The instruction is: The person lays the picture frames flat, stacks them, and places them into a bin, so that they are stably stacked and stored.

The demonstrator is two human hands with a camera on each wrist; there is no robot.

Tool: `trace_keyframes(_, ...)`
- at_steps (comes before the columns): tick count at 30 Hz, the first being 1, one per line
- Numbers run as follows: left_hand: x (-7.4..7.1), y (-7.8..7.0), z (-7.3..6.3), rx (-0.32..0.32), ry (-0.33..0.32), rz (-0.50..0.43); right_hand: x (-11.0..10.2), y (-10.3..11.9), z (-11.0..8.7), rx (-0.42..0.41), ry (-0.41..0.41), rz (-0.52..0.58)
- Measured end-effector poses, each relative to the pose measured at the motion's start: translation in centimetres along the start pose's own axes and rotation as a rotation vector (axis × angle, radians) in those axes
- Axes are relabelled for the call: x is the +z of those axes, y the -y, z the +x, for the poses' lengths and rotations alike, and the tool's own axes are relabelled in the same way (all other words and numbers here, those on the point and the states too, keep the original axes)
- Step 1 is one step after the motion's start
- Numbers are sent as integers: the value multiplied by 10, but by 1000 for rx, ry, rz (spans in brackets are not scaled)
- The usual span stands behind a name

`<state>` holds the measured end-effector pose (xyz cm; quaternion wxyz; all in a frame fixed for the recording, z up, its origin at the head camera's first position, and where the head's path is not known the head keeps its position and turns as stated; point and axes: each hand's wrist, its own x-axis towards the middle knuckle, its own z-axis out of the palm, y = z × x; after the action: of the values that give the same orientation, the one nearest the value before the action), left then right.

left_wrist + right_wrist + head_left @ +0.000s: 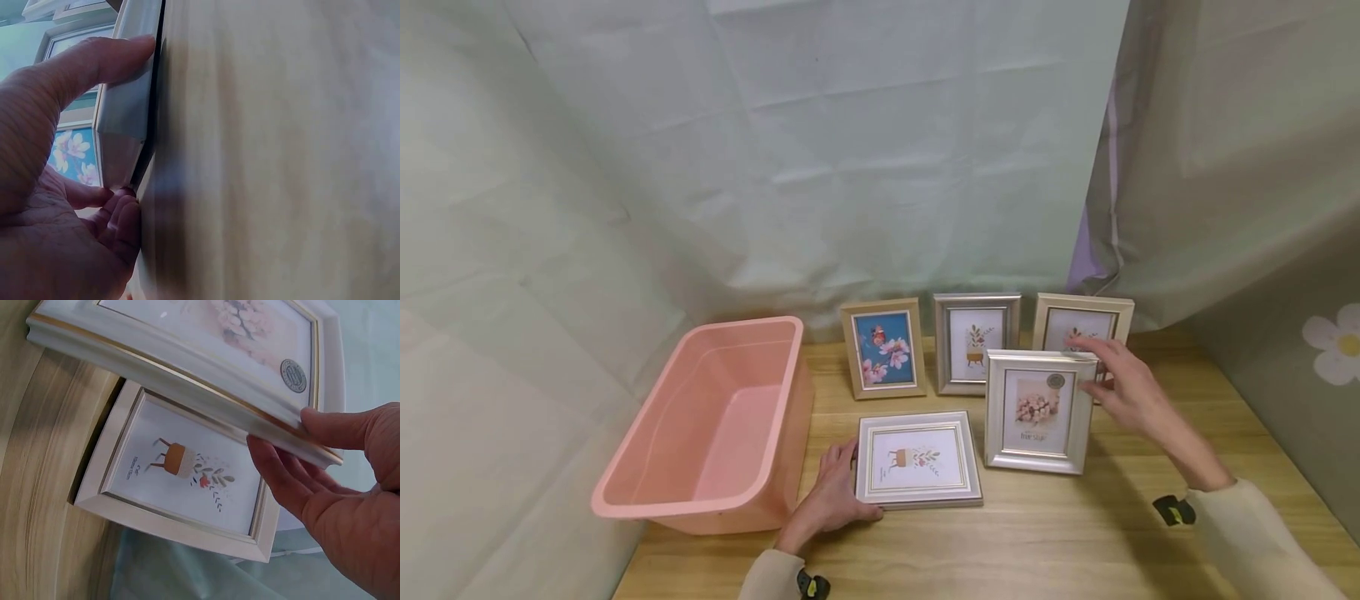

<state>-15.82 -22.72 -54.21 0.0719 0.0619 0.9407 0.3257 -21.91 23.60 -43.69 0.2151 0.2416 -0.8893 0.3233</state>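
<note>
My right hand (1123, 387) pinches the upper right edge of a white picture frame (1038, 467) with a pink flower print and a round sticker. That frame stands upright, tilted slightly. In the right wrist view, the thumb lies on its front and the fingers (281, 472) go behind it. My left hand (835, 493) grips another white picture frame (919, 458), which lies face up on the table and shows a plant print. Its thumb (119, 59) presses the near side, while the other fingers curl at the frame's left edge.
A pink plastic tub (786, 400) stands on the wooden table (1030, 542) at the left. Behind my hands stand a gold frame (883, 392) with a blue floral picture, a silver frame (942, 342) and a cream frame (1084, 302). Pale curtains (880, 167) hang behind the table.
</note>
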Motion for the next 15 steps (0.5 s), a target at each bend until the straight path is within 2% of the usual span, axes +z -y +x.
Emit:
trace_keyframes(6, 0, -2, -3, -3, 0, -12, -2, -5, 0, -33, 28, 28)
trace_keyframes(11, -6, -9, -7, -40, 3, -50, -6, -5, 1, 29, 75, 99)
trace_keyframes(15, -9, -15, -9, -56, -26, -74, -6, -7, 0, 64, 71, 116)
